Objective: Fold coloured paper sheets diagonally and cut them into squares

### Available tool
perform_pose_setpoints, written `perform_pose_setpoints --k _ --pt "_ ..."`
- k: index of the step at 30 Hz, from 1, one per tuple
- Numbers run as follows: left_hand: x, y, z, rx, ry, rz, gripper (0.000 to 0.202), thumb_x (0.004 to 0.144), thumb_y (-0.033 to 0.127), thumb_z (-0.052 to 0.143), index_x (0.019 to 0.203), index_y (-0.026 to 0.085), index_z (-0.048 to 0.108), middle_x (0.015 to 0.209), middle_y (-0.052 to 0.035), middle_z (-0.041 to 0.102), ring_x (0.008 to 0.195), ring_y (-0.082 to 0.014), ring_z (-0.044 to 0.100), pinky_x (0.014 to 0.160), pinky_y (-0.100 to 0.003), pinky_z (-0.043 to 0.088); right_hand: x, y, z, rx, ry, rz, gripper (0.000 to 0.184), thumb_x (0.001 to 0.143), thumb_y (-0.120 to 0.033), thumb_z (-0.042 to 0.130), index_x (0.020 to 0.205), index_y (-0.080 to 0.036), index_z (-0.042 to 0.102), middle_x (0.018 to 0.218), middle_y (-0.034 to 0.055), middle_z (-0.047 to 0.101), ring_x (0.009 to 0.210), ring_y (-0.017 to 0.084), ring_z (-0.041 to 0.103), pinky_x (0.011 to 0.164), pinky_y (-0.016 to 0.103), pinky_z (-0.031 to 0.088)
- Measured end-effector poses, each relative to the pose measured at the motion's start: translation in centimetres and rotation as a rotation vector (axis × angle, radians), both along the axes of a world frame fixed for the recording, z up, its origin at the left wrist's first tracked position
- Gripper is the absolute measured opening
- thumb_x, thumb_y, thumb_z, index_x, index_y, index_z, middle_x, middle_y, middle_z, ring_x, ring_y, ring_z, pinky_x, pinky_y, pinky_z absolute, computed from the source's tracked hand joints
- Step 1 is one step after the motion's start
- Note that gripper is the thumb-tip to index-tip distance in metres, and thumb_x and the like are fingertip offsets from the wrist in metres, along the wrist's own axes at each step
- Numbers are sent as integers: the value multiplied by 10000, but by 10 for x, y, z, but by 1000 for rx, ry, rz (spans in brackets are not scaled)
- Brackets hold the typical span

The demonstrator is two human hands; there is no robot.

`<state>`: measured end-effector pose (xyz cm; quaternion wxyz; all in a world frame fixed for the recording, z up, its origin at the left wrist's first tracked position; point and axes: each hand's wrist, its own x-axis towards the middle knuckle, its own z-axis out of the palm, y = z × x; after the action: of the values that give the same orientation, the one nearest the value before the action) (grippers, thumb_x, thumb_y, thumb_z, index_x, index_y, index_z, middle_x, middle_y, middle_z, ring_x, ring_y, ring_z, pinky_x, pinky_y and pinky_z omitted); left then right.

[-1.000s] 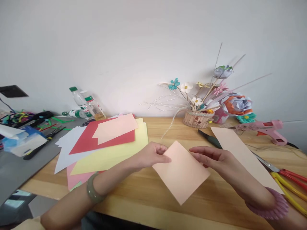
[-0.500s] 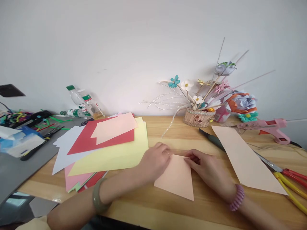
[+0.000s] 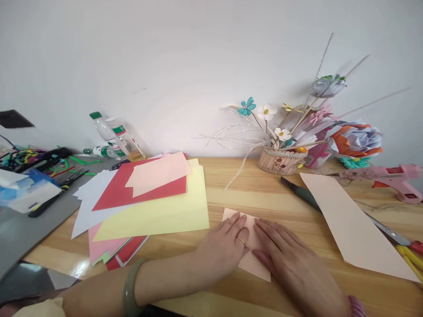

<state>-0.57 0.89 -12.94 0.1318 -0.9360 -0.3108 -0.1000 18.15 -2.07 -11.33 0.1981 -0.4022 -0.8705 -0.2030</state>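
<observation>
A small peach paper piece [image 3: 251,240] lies folded on the wooden table [image 3: 228,185] in front of me. My left hand [image 3: 224,248], with a gold ring and a green bangle at the wrist, lies flat on its left part, fingers stretched out. My right hand [image 3: 287,259] presses flat on its right part, fingers extended and close to the left hand's. Most of the paper is hidden under both hands; only its far corner and near edge show.
A stack of coloured sheets [image 3: 148,198] lies to the left. A long peach strip [image 3: 350,224] lies at right, over scissors [image 3: 396,237], with a dark tool [image 3: 299,190] beside it. A flower basket [image 3: 280,160], a pink glue gun [image 3: 393,178], bottles [image 3: 112,136] and a grey mat [image 3: 29,224] with tools line the back and left.
The peach paper, held up between both hands a second ago, was laid down and folded smaller. Both hands now lie flat on it, nearer to me.
</observation>
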Motion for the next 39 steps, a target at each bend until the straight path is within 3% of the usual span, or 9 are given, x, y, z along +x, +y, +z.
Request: perform_pose_setpoints --k 8,10,13,16,21,27,30,33,39 --pt "0 -1 13 -62 99 -33 348 962 193 328 1256 70 470 1378 -136 437 1280 -232 405 989 -368 394 4 3 0 44 -93 28 398 942 -174 271 1087 -23 609 1096 177 650 1001 242 613 833 382 504" --pt "0 0 13 -46 91 6 370 965 281 367 1219 42 492 1349 -187 454 1274 -268 408 982 -375 400 4 2 0 47 -103 25 390 942 -193 290 1077 -26 616 1102 183 647 1000 251 614 836 390 503" --pt "-1 2 14 -78 124 76 593 904 510 425 1184 -6 511 1316 -272 446 1258 -318 415 955 -370 426 4 1 0 47 -121 24 394 937 -203 305 1061 9 613 1089 224 640 967 284 626 812 426 512" --pt "0 3 13 -104 129 141 737 850 600 439 1216 -38 489 1302 -293 443 1258 -326 408 967 -367 424 3 2 2 41 -134 19 409 934 -193 287 1065 43 594 1064 255 638 929 314 637 773 464 525" --pt "0 4 12 -148 123 163 781 843 585 473 1290 -52 411 1335 -290 399 1281 -339 363 1023 -407 367 -3 13 9 -12 -137 68 530 926 -369 357 1156 82 513 1082 259 625 1060 356 559 854 516 485" --pt "-3 7 12 -261 85 203 895 803 650 468 1354 -39 320 1390 -259 341 1299 -320 343 1037 -393 355 -8 26 13 -90 -120 150 716 867 -571 414 1265 24 425 1178 205 595 1166 309 486 955 518 408" --pt "-4 7 13 -265 101 200 890 818 639 455 1336 -74 332 1388 -285 315 1305 -334 326 1038 -413 342 3 23 10 -115 -106 126 759 839 -615 425 1267 12 420 1154 206 606 1151 306 502 955 534 391" --pt "-4 6 16 -240 122 183 842 858 607 409 1311 -101 354 1367 -306 332 1310 -352 313 1039 -508 302 20 13 6 -142 -82 59 744 820 -618 453 1266 -23 426 1178 206 590 1153 300 503 980 550 349" --pt "-4 4 24 -247 157 157 748 882 571 391 1295 -53 411 1356 -288 372 1318 -353 303 1012 -606 277 33 -3 7 -260 18 -108 730 775 -610 516 1284 -96 411 1223 176 563 1169 297 488 1034 569 274"
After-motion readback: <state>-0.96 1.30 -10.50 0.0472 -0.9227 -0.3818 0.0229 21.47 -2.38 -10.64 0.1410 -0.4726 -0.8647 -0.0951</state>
